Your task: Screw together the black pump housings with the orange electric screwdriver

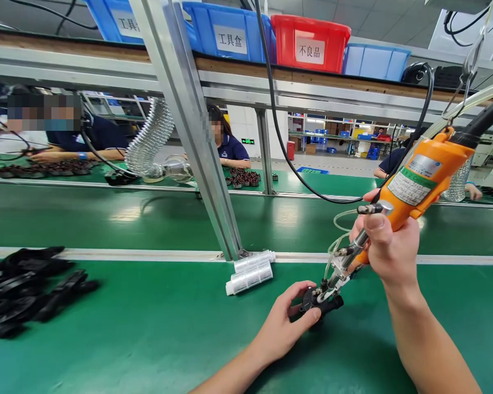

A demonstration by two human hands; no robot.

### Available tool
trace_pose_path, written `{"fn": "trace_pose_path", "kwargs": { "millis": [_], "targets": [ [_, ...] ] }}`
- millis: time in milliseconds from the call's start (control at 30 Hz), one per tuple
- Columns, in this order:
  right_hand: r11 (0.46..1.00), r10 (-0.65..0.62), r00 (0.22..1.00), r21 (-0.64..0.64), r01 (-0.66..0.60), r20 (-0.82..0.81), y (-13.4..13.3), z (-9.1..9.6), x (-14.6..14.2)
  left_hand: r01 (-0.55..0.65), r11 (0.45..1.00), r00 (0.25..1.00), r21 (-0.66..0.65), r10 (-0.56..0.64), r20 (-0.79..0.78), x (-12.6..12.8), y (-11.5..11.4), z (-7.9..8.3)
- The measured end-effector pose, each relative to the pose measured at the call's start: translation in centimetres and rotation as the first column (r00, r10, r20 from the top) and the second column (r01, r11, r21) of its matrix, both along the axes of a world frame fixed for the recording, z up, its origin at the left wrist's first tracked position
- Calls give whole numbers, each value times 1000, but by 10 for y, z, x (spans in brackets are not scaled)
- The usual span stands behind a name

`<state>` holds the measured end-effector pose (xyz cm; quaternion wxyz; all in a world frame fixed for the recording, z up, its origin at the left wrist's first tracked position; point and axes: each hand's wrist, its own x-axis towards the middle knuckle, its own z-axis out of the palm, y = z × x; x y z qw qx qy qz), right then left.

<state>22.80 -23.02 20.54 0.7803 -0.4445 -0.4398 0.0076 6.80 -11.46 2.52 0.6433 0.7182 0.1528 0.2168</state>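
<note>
My right hand (pixel 388 246) is wrapped round an orange electric screwdriver (pixel 421 178), which slants down to the left. Its metal nose (pixel 337 273) meets a small black plastic part (pixel 332 305) on the green work surface. Fingers and thumb of my left hand (pixel 285 320) grip that part from the left side. A thin clear hose (pixel 337 241) loops beside the tool's nose. The tip and the spot it touches are too small to make out clearly.
More black plastic parts (pixel 20 290) lie heaped at the left. Two clear-wrapped rolls (pixel 250 276) lie by the foot of a slanting metal post (pixel 197 142). A black cable (pixel 277 126) hangs down ahead. Blue bins and a red bin (pixel 328 35) stand on the overhead shelf. Co-workers sit across the bench.
</note>
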Motion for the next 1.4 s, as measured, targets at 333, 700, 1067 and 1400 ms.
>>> {"fn": "trace_pose_path", "kwargs": {
  "millis": [333,700,1067,1400],
  "targets": [
    [991,-38,997,-128,46,68,19,-3,-14,28,995,1000,-96,-28,5,3,-2,6],
    [992,-124,992,16,124,14,15,-5,-1,-60,998,993,-25,62,103,-3,-5,0],
    [996,-19,999,83,22,-37,-12,-1,17,120,973,982,-199,-87,166,2,-2,-6],
    [997,72,997,17,-71,-36,-2,1,3,109,961,994,-255,-104,32,5,5,0]
  ]
}}
